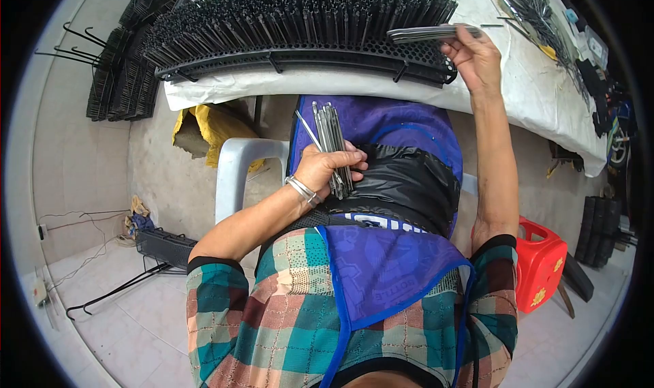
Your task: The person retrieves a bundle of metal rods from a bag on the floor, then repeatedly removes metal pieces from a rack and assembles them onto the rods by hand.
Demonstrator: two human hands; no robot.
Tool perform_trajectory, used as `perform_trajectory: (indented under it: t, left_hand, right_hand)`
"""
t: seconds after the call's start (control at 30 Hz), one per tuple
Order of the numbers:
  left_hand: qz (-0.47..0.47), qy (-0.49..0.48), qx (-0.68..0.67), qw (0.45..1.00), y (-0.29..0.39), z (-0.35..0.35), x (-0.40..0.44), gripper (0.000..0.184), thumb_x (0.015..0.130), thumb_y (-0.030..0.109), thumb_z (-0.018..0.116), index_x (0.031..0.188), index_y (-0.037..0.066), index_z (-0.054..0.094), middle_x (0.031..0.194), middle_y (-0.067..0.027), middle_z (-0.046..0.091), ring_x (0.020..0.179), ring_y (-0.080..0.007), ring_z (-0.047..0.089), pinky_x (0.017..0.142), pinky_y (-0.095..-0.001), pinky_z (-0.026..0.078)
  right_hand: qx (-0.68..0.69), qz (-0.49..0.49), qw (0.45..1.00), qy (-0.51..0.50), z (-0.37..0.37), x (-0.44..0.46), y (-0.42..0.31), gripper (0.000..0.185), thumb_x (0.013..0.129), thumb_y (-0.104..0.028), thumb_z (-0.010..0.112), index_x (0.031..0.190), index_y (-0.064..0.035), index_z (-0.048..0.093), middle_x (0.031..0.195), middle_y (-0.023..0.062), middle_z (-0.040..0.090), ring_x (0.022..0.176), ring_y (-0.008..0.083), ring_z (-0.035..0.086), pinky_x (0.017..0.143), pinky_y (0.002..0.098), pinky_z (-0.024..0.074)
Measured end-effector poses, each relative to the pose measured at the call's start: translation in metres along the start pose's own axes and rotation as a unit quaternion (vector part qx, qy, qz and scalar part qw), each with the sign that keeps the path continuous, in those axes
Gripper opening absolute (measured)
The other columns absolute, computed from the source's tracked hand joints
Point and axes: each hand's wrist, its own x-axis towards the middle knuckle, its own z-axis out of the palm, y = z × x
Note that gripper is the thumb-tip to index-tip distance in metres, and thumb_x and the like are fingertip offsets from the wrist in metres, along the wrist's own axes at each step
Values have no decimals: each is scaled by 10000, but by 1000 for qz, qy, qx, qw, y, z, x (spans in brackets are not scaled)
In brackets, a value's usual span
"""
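Note:
My left hand point(334, 166), in front of my lap, is closed around a bundle of thin grey metal rods point(330, 130). One rod in it leans away to the left of the others. My right hand point(475, 55) is raised at the right end of a black perforated rack point(300, 55), pinching a second bundle of slim dark strips point(421, 34) that lies nearly level and points left. Many thin black rods point(293, 17) stand upright, close together, in the rack. Whether the right-hand bundle touches the rack cannot be made out.
A white-covered table point(528, 91) carries the rack, with more loose strips point(528, 10) at its far right. Other black racks point(126, 68) stand at the left. A red stool point(541, 262) is at my right, a yellow sack point(221, 132) under the table.

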Motion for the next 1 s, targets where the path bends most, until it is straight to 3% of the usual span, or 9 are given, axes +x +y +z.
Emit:
perform_trajectory:
  t: [0.33,0.83,0.93,1.0]
  left_hand:
    - [-2,0,-2,1000,1,0,1,120,735,-42,635,826,-6,564,855,-162,626,752,-250,645,600,-318,562]
    - [-3,0,-5,1000,1,-1,1,127,727,-59,625,819,-4,558,855,-163,624,756,-250,643,604,-322,558]
    - [-6,5,-2,1000,1,-1,1,130,723,-59,627,818,-4,557,858,-164,623,756,-250,641,606,-324,558]
    - [-5,5,-3,1000,2,0,0,133,721,-59,628,821,-5,558,857,-164,623,753,-249,641,606,-323,558]
  right_hand:
    - [-79,-85,992,-38,19,4,1,90,789,-15,641,868,22,617,830,130,664,610,122,583,540,204,465]
    - [-198,-132,968,-86,27,13,-6,79,781,-26,654,857,-2,662,749,44,650,580,68,504,526,194,409]
    - [-219,-124,961,-116,23,16,-6,100,816,-19,616,913,1,629,870,108,668,607,73,507,540,190,417]
    - [-219,-127,959,-124,25,17,-6,99,818,-18,612,915,0,627,870,104,669,589,68,488,524,187,399]
